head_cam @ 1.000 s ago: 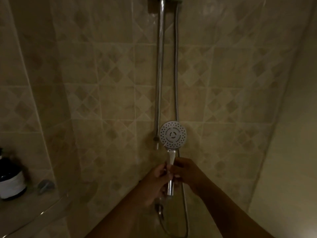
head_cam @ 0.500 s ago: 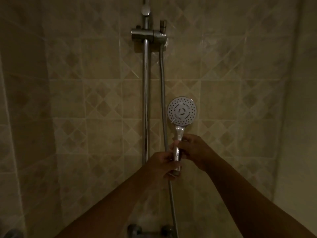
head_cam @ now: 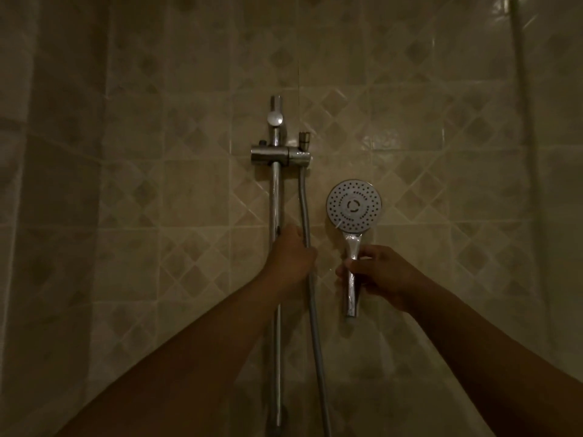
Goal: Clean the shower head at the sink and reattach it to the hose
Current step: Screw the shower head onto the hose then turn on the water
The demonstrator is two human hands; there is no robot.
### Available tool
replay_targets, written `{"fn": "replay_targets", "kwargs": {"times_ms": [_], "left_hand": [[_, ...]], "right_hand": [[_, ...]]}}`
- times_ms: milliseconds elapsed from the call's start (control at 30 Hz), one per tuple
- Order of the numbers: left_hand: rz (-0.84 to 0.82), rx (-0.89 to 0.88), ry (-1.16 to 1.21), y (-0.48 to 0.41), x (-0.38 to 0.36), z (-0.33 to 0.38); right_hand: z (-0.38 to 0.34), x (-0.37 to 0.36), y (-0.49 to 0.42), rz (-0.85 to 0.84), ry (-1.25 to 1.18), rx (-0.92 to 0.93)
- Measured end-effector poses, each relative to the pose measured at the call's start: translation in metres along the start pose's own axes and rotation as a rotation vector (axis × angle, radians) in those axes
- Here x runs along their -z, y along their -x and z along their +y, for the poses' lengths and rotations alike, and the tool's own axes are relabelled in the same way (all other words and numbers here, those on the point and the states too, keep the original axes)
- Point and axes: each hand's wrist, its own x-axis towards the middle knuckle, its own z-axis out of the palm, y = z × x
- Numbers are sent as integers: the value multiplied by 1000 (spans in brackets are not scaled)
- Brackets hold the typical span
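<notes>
The right hand (head_cam: 378,272) grips the shower head (head_cam: 354,205) by its handle, upright, detached. The left hand (head_cam: 291,253) wraps the hose (head_cam: 305,212) beside the chrome rail (head_cam: 276,190).

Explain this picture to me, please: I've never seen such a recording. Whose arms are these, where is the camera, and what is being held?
There is no machine here. A person wears a camera on the head, so you look forward and down along their two bare arms at a tiled shower wall. The right hand grips the chrome handle of a round shower head, its spray face toward the camera and its lower end free, with no hose on it. The left hand holds the metal hose, which hangs from a bracket on the upright chrome rail. The hose's end fitting pokes up above the bracket.
</notes>
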Motion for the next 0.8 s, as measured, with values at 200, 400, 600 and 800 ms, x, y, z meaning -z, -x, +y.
{"fn": "replay_targets", "kwargs": {"times_ms": [200,400,600,800], "left_hand": [[157,-78,-215,-46,-11,19],[308,-55,-286,-77,-21,31],[437,-45,-179,-91,-30,35],[456,-146,-13,-102,-30,39]], "right_hand": [[-19,7,-21,-25,45,60],[-36,10,-37,-20,35,132],[-42,14,-44,-9,9,150],[-42,26,-45,20,-13,127]]}}
